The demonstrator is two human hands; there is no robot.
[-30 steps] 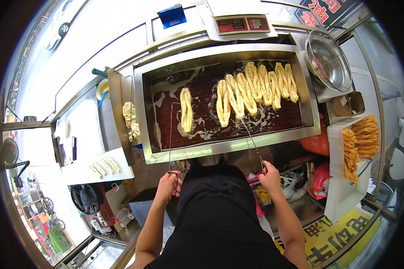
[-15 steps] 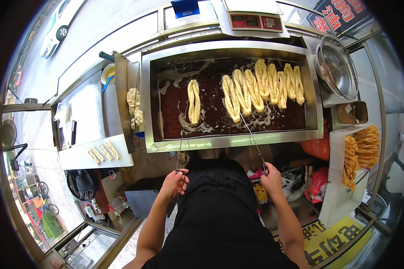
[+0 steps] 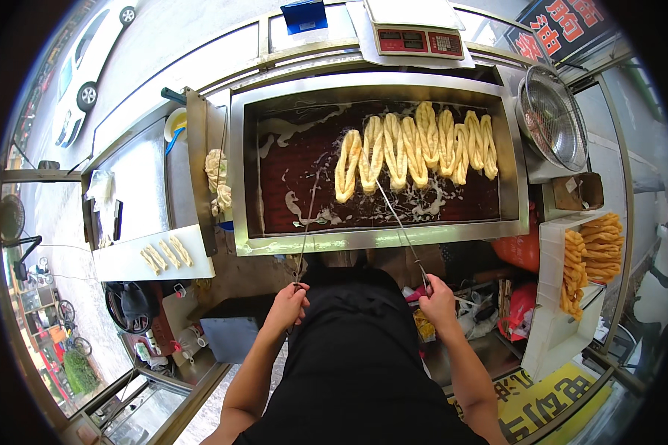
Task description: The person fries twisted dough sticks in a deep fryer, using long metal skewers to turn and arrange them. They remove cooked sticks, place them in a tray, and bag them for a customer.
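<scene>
Vat (image 3: 378, 240): steel, dark oil (image 3: 286, 167). Dough (image 3: 397, 152) in row in oil, centre to right side. White crate (image 3: 551, 274) right of vat, holds fried sticks (image 3: 601, 248). Left hand (image 3: 286, 306) closed on thin rod (image 3: 306, 237), end left of dough. Right hand (image 3: 439, 302) closed on second rod (image 3: 401, 228), tip at dough's lower edge.

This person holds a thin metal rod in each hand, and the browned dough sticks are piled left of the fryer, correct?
Not quite: the head view shows the browned dough sticks piled to the right of the fryer. The left hand and right hand do each hold a thin metal rod.
</scene>
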